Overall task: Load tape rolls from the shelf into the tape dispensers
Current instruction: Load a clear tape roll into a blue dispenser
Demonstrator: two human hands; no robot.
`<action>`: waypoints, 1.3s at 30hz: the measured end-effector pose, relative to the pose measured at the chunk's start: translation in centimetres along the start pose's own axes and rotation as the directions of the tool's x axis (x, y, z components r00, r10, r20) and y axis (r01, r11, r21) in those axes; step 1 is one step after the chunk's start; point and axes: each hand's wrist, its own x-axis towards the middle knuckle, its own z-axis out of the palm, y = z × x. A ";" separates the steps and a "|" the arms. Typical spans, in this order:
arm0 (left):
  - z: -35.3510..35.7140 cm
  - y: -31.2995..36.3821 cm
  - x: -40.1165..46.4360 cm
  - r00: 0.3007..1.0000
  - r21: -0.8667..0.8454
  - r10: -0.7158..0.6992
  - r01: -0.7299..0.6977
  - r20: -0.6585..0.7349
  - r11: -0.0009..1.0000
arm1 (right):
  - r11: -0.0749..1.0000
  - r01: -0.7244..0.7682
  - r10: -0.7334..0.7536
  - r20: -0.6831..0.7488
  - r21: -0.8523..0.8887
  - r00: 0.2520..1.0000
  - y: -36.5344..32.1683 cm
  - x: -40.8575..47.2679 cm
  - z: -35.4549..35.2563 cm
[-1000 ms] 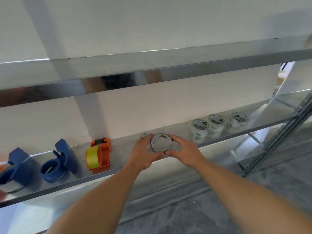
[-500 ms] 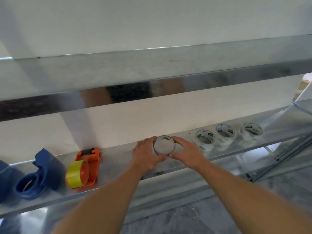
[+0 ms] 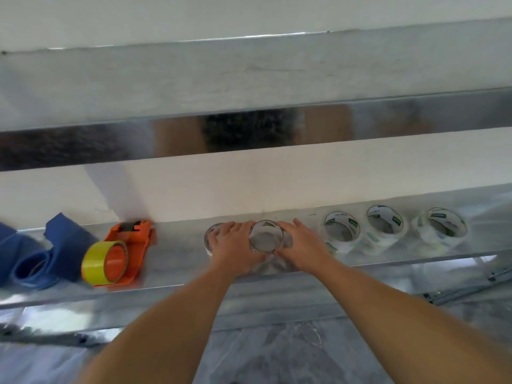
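Just above the front lip of the metal shelf [image 3: 177,275], both forearms reach in side by side and meet around a clear tape roll [image 3: 265,239]. The left hand [image 3: 232,250] curls its fingers round the roll's left side and the right hand [image 3: 300,249] cups its right side, so the roll sits squarely between the two, neither hand nearer than the other. Its open core faces up and toward the camera, the axis tilted rather than flat; whether it rests on the shelf or is lifted slightly I cannot tell. Partly hidden behind the left hand lies a second clear roll [image 3: 210,236]. Well to the left stands the orange dispenser [image 3: 130,245], already carrying a yellow roll [image 3: 95,263], and beyond it the blue dispensers [image 3: 41,259]. So the roll's coming travel is probably leftward along the shelf. To the right, three wrapped rolls [image 3: 385,231] wait in a row.
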 end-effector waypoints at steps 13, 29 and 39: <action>0.9 0.2 0.6 0.998 0.108 -0.040 0.035 0.042 0.994 | 0.997 0.024 -0.024 -0.001 -0.074 1.000 0.7 1.7 1.5; -0.2 0.7 -0.2 0.997 -0.052 -0.078 0.077 -0.007 0.996 | 0.997 0.076 -0.076 -0.028 0.005 0.997 0.0 0.8 0.8; -2.9 2.4 -1.5 0.992 -0.215 -0.022 -0.004 -0.122 0.977 | 1.000 0.001 -0.001 -0.176 0.000 0.984 -0.4 -2.6 -3.3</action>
